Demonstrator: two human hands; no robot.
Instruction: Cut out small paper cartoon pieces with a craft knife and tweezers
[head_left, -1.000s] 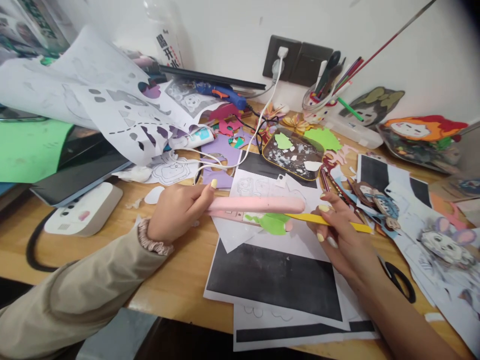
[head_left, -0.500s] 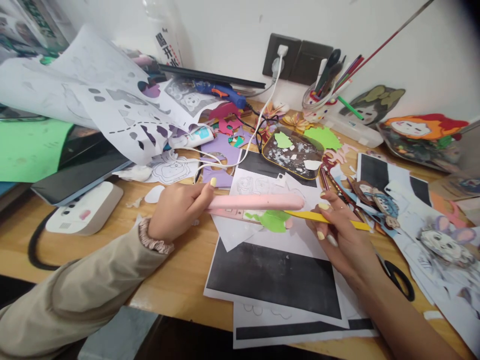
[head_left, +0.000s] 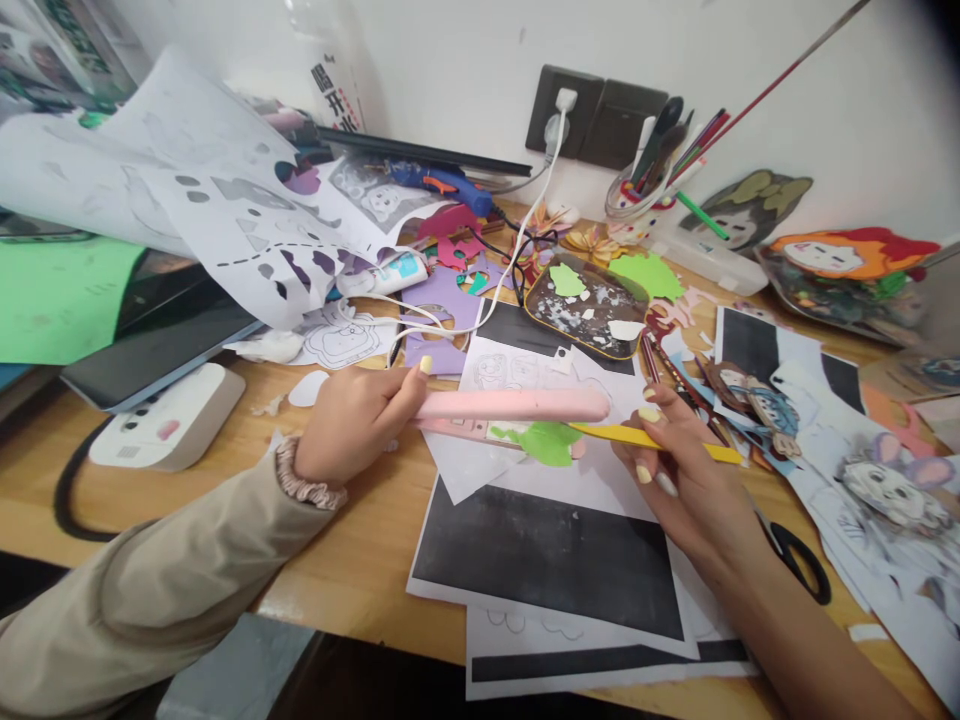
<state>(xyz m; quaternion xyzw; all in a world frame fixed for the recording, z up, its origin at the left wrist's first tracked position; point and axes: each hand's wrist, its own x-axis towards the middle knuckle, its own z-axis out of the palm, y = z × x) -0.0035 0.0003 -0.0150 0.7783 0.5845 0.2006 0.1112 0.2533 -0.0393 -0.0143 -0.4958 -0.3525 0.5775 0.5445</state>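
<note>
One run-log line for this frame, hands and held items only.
left hand: grips pink tool | right hand: holds yellow stick | green cutout: under pink tool's tip, on white paper

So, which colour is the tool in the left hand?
Pink: the tool in the left hand, seen in the head view.

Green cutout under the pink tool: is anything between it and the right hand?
Only the yellow strip, pinched in the right hand, reaching to the green cutout. The left hand holds the pink tool over the cutout.
</note>
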